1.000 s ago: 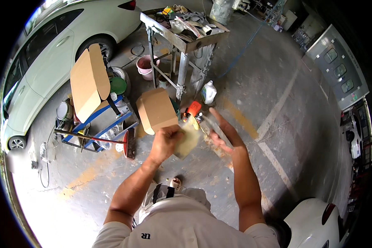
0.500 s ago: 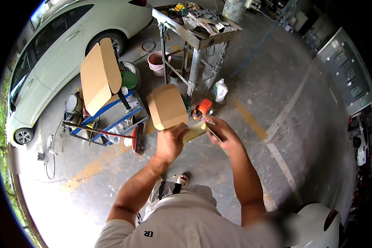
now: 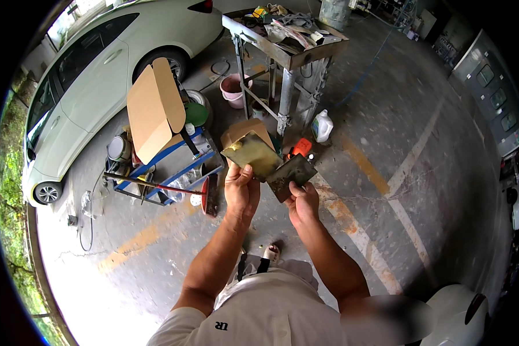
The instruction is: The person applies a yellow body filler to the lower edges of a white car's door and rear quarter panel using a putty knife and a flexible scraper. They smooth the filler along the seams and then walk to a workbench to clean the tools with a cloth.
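My left hand (image 3: 241,191) is closed on the near edge of a flat rectangular plate (image 3: 254,155) with yellowish-olive smears on its face. In my right hand (image 3: 303,205), thumb on top, is a smaller dark, stained flat plate (image 3: 292,177). The two plates meet or overlap at their inner corners; whether they touch is hard to tell. Both are held up in front of me with their faces visible. Behind the left plate, a brown cardboard piece (image 3: 242,130) is partly covered. An orange object (image 3: 301,147) shows just beyond the dark plate.
At left stands a blue-framed cart (image 3: 185,176) with a cardboard sheet (image 3: 150,112) on it and a red broom (image 3: 209,196) beside it. A cluttered metal stand (image 3: 285,95), pink bucket (image 3: 233,92) and white jug (image 3: 322,126) lie ahead. A pale car (image 3: 92,75) is parked far left.
Both hands have turned so that the plates' faces now show. The left plate has risen in front of the cardboard, and the dark plate has tilted flatter. The view has shifted slightly.
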Demonstrator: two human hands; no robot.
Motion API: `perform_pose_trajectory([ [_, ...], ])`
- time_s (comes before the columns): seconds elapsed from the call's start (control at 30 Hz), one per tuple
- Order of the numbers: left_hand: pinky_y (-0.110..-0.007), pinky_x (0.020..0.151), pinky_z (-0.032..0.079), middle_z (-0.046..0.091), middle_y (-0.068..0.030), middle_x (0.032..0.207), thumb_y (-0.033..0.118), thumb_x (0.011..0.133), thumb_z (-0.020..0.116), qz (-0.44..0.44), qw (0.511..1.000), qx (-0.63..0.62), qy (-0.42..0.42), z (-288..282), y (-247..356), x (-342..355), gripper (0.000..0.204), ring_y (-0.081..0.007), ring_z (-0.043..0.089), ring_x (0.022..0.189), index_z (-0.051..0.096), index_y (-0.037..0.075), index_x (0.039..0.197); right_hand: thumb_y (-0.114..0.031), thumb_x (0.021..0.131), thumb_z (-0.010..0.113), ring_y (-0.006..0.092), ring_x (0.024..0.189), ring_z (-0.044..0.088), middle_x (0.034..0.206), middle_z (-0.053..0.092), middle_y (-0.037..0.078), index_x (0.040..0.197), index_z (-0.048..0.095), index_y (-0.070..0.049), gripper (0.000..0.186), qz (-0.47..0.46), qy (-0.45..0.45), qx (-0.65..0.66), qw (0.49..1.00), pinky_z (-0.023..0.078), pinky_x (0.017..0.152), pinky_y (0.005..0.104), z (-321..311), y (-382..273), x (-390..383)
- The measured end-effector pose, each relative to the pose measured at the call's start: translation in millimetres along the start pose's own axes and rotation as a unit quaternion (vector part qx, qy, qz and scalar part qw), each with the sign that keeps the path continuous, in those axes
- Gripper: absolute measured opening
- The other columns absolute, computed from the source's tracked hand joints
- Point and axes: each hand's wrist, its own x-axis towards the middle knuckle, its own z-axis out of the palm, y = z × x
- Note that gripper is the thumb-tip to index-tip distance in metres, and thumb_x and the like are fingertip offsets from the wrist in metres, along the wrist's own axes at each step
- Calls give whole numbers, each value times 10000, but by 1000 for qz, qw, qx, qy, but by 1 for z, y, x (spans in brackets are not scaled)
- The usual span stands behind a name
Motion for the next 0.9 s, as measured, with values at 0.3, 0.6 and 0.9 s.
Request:
perform_pose_trajectory([
  [0.3, -306, 924, 438, 609, -100, 1119, -40, 848, 574, 29, 993, 87, -73, -10, -8, -20, 224, -189, 565, 1034, 619, -36, 1068, 108, 814, 544, 150, 854, 586, 988, 568, 67, 1060, 478, -41, 295, -110, -18, -65, 992, 528, 667, 291, 42, -25, -20],
  [0.6, -253, 792, 491, 684, -103, 991, -92, 794, 608, 178, 827, 532, -49, -11, 7, -23, 290, -139, 643, 889, 651, 13, 1061, 143, 776, 574, 105, 869, 583, 989, 617, 85, 1042, 503, 8, 307, -334, -166, -240, 896, 466, 775, 228, 38, -37, -10],
  [0.9, -217, 570, 427, 620, -9, 717, 61, 863, 538, -126, 889, 441, -6, -1, 27, -25, 149, -52, 538, 643, 640, -30, 920, 58, 821, 596, 133, 890, 604, 998, 640, 60, 1042, 603, -10, 231, -191, -203, -4, 960, 484, 799, 268, -1, -55, 23],
])
